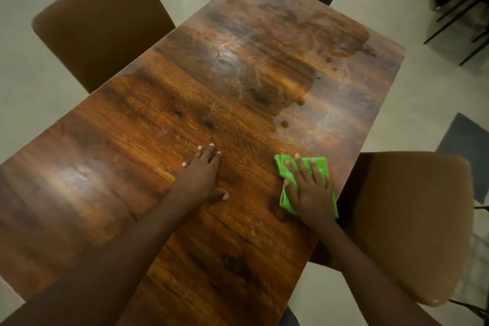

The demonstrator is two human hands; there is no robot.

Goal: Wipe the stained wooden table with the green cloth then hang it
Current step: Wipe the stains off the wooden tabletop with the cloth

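The long, dark-grained wooden table [185, 119] fills the view. A broad, darker, wet-looking patch [277, 55] spreads over its far half, with droplets trailing toward the right edge. A tan padded chair [410, 219] stands just beside that edge. The wiping step looks to be in hand, with the far patch seemingly still to do; the next move calls for pushing forward into it under steady pressure, and hanging comes later. The folded bright green cloth [320, 164] lies flat near the right edge under the right hand [312, 190], whose spread, straight fingers press it down. The left hand [203, 174] rests flat on bare wood, fingers extended, holding nothing
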